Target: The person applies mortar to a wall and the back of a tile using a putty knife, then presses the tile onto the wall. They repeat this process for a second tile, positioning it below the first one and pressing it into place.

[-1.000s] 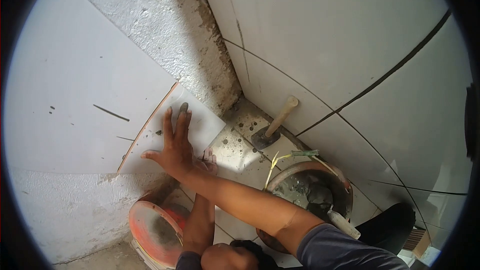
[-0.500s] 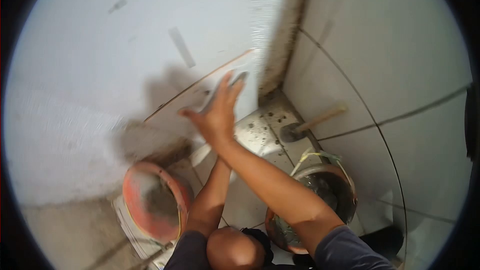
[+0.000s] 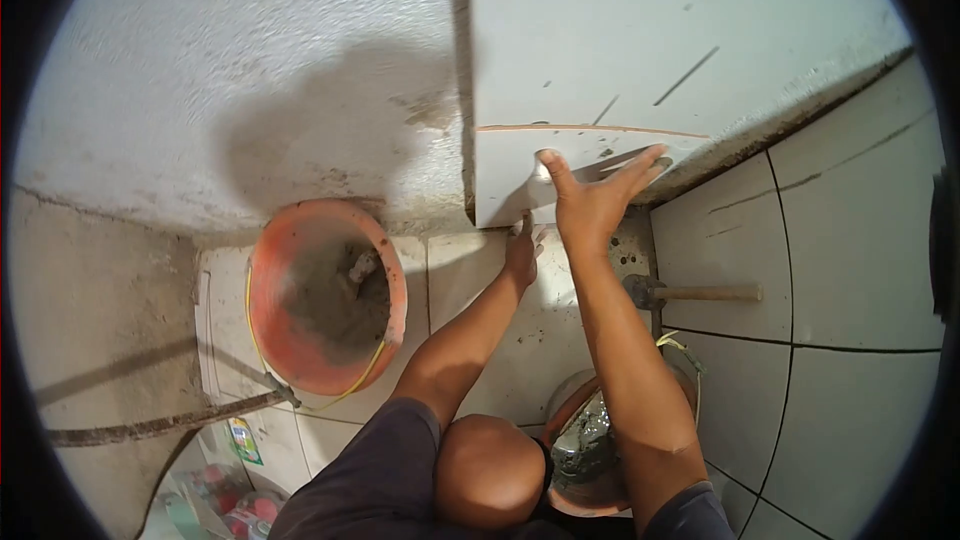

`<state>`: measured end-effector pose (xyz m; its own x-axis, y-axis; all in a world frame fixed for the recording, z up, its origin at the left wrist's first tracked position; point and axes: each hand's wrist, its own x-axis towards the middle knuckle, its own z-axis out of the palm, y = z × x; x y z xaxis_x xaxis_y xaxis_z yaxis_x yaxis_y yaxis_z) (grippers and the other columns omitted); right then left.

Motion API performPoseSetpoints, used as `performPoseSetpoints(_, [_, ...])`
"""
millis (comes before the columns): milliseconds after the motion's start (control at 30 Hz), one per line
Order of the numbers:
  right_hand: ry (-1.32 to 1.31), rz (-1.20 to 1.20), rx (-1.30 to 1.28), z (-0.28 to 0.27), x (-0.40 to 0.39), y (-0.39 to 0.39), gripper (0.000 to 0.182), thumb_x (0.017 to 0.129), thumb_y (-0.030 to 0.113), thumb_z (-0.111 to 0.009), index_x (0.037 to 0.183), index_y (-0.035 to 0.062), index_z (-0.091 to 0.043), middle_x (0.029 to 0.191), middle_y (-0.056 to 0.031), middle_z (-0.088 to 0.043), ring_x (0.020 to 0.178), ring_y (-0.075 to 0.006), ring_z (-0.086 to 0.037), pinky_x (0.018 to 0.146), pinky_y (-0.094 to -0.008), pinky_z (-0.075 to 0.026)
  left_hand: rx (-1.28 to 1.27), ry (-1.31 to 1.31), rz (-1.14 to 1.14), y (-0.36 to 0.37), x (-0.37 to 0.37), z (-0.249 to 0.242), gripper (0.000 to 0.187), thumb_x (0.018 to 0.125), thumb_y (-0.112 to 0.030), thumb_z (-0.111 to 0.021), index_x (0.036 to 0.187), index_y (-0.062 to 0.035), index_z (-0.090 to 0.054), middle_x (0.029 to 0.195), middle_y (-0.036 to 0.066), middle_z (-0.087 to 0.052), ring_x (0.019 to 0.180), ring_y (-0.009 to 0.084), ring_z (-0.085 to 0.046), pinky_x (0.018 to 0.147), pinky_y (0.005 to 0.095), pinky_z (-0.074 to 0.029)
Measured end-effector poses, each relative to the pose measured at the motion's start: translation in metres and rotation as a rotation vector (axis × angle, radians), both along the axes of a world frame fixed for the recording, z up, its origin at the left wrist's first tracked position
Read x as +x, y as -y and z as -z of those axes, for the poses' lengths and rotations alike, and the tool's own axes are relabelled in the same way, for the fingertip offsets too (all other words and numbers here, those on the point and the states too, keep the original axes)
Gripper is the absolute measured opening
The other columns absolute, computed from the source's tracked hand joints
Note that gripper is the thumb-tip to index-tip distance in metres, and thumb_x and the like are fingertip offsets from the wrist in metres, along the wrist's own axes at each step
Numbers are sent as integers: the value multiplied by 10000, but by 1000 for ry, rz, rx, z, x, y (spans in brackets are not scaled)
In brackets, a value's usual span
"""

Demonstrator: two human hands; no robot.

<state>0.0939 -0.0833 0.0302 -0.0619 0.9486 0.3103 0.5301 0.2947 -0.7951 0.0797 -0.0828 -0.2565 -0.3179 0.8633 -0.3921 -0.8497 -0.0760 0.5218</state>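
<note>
My right hand [image 3: 594, 208] lies against a white tile strip [image 3: 503, 162] low on the wall, its thumb and fingers spread wide. Down at the strip's bottom edge, near the floor, is my left hand [image 3: 521, 254]; its fingers are apart and their tips touch or nearly touch that edge. Neither hand holds anything visible. A thin orange-brown line runs along the strip's top edge, below a larger white tile [image 3: 600, 30] with grey smears.
An orange bucket [image 3: 262, 285] of grey mortar stands left. Another bucket [image 3: 565, 410] with wet grey contents sits under my right forearm. A wooden-handled mallet [image 3: 705, 293] lies by the tiled right wall [image 3: 850, 240]. A dark bar [image 3: 170, 427] juts in at left.
My view has turned, so the strip now looks nearly level. My left hand, earlier hidden behind my right arm, shows at the bottom edge. My right hand stays spread at the strip.
</note>
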Motion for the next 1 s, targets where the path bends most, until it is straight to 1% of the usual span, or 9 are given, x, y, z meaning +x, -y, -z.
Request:
performPoseSetpoints(100, [-13,12,8,-1,0,1,1305,567,461,-796,1367,6,130,1377,-357,92,1310,-457,49,1057,-475,-151,-60,9,-19,3,0,-15,780,816,-552,-523,1359,-86,-212,1331,72,-344,1175,248,-418,960,449,-262])
performPoseSetpoints(200, [9,17,13,-2,-1,2,1291,592,515,-762,1352,-46,119,1407,-305,27,1323,-411,73,1073,-465,-93,-130,3,-44,7,1,-35,813,805,-558,-536,1366,-79,-196,1324,74,-354,1178,243,-418,962,449,-263])
performPoseSetpoints(400, [-12,21,29,-1,-2,2,1294,589,535,-755,1351,-55,108,1406,-306,24,1322,-412,71,1074,-467,-90,-169,21,30,9,-2,-36,893,781,-599,-536,1386,-64,-154,1318,136,-381,1166,231,-427,985,410,-243])
performPoseSetpoints(500, [1,26,32,-1,-2,2,1289,591,535,-754,1351,-60,101,1404,-311,21,1322,-413,67,1074,-468,-88,-177,6,40,11,-3,-44,900,771,-614,-534,1383,-58,-177,1309,164,-394,1162,221,-431,989,393,-239])
performPoseSetpoints(700, [6,38,41,0,-3,2,1284,590,526,-758,1352,-63,92,1404,-313,20,1324,-409,58,1075,-462,-86,-218,36,5,7,-1,-39,854,770,-595,-557,1358,-58,-247,1260,153,-443,1133,215,-457,975,387,-258])
performPoseSetpoints(833, [-6,28,60,0,2,0,1285,583,484,-780,1352,-61,94,1404,-315,29,1324,-410,49,1077,-454,-89,-190,17,28,7,-3,-35,843,772,-569,-576,1351,-59,-236,1233,141,-465,1115,195,-473,941,373,-286])
performPoseSetpoints(867, [-2,41,82,1,3,-2,1285,583,484,-780,1352,-61,94,1404,-315,29,1324,-410,49,1077,-454,-89,-178,-2,18,7,-1,-29,839,770,-566,-581,1350,-64,-242,1252,110,-454,1114,181,-475,927,362,-292])
performPoseSetpoints(933, [-6,36,58,1,5,-4,1342,527,500,-801,1366,-9,114,1388,-344,65,1317,-441,25,1060,-452,-171,-215,9,34,5,-2,-29,854,763,-568,-590,1359,-75,-228,1283,64,-428,1119,175,-473,919,350,-291])
performPoseSetpoints(1000, [-22,44,26,-1,4,-2,1316,539,523,-787,1373,-14,78,1389,-345,59,1320,-434,32,1063,-455,-160,-233,-30,42,4,-1,-36,858,808,-621,-456,1398,-94,-124,1357,134,-347,1253,251,-344,1005,429,-201])
